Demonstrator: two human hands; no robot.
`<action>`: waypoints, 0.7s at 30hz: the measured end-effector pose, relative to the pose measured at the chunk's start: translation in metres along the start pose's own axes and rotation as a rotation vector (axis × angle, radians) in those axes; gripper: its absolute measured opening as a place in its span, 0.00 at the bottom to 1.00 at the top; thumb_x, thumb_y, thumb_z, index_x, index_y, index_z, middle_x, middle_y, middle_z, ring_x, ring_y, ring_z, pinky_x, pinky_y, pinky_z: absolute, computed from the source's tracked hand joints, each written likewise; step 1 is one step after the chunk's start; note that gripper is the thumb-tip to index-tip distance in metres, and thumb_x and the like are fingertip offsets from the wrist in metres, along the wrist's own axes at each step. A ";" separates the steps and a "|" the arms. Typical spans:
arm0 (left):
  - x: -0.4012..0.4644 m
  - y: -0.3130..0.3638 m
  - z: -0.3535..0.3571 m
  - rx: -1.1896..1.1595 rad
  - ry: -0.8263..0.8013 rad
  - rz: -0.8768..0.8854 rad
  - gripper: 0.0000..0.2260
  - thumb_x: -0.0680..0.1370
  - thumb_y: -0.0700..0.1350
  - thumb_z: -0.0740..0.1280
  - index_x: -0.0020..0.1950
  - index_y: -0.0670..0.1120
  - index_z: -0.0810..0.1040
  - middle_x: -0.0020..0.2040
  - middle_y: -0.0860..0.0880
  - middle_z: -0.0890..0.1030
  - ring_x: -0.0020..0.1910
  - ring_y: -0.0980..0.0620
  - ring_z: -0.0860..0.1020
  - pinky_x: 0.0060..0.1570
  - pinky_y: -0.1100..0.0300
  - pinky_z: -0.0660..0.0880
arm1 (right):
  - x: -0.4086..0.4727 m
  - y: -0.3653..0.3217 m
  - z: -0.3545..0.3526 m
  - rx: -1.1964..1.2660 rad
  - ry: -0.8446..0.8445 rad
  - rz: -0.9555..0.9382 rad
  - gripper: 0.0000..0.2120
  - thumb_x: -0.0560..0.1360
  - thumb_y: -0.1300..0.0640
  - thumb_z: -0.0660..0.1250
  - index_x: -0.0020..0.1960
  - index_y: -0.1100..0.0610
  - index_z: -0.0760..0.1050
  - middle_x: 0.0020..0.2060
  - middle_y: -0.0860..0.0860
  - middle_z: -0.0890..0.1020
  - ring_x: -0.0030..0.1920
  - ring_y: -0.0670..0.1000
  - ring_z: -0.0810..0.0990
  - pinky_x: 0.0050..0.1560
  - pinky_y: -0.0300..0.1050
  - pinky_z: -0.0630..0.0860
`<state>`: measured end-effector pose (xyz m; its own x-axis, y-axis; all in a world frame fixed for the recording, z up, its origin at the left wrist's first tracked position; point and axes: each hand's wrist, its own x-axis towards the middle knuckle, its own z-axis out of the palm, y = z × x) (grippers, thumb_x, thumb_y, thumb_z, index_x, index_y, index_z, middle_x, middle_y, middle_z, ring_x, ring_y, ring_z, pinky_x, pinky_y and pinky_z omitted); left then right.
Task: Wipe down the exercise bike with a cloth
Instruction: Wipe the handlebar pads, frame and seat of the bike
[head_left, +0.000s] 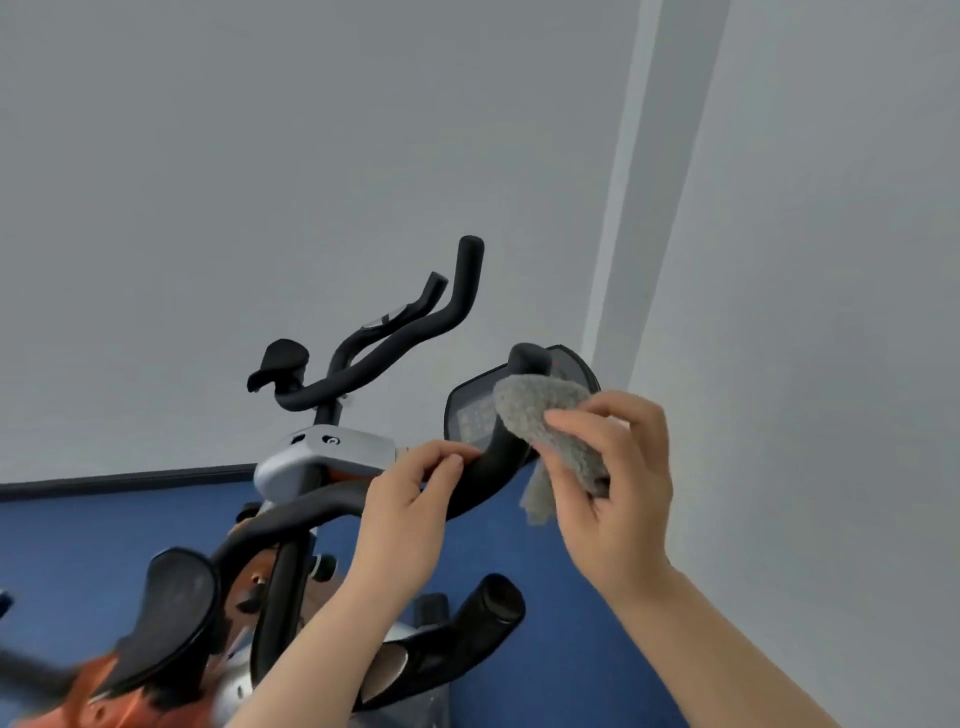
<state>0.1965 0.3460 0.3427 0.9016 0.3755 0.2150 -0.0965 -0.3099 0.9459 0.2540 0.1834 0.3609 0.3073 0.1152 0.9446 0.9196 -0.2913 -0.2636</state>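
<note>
Item: exercise bike (311, 467), black tubing with grey console housing and orange frame, standing on a blue floor (519, 623) against a pale grey wall (311, 156), close to a corner. The view is strongly tilted.

Handlebar (483, 467): black curved bar with an upturned end. The left hand (410, 514) grips it, fingers and thumb curled round the tube; this appears meant to steady the bar while the other hand works.

Cloth (550, 431): grey, fuzzy, draped over the upturned bar end and partly across the display. The right hand (618, 483) pinches it, fingers and thumb closed on the fabric, with a loose tail hanging below. Holding it bunched this way likely lets the fabric wrap round the tube for wiping.

Display panel (475, 415): dark, rounded, mounted behind the bar end. Faint pale blocks show on its face; no characters are legible.

Further handlebar (415, 332): black, curving upward, untouched.

Pads: two dark, rounded, one upper (278, 364), one lower left (176, 608).

Brands and labels: none readable; a small round mark on the grey housing (330, 452) is too small to identify.
</note>
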 end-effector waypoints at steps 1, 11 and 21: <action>-0.002 0.001 0.002 -0.010 0.015 -0.005 0.12 0.82 0.43 0.61 0.47 0.56 0.83 0.45 0.55 0.84 0.50 0.53 0.81 0.53 0.51 0.77 | 0.008 0.004 0.000 0.023 0.007 0.011 0.16 0.74 0.65 0.70 0.59 0.55 0.73 0.53 0.50 0.71 0.53 0.50 0.73 0.56 0.33 0.69; -0.012 0.004 0.005 0.008 0.075 0.012 0.13 0.82 0.39 0.61 0.51 0.53 0.83 0.49 0.55 0.85 0.53 0.57 0.80 0.57 0.59 0.73 | 0.021 0.020 -0.002 0.146 -0.067 -0.050 0.13 0.76 0.62 0.66 0.59 0.53 0.73 0.52 0.49 0.69 0.52 0.51 0.72 0.56 0.35 0.69; -0.012 0.005 0.007 0.020 0.105 0.028 0.13 0.81 0.37 0.61 0.51 0.51 0.84 0.48 0.53 0.85 0.53 0.53 0.81 0.59 0.53 0.75 | -0.003 0.025 0.005 0.213 -0.101 -0.046 0.11 0.76 0.59 0.67 0.58 0.53 0.74 0.52 0.48 0.70 0.51 0.51 0.73 0.54 0.41 0.72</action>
<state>0.1878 0.3343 0.3428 0.8491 0.4558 0.2671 -0.1118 -0.3391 0.9341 0.2768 0.1804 0.3510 0.2772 0.2208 0.9351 0.9607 -0.0778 -0.2664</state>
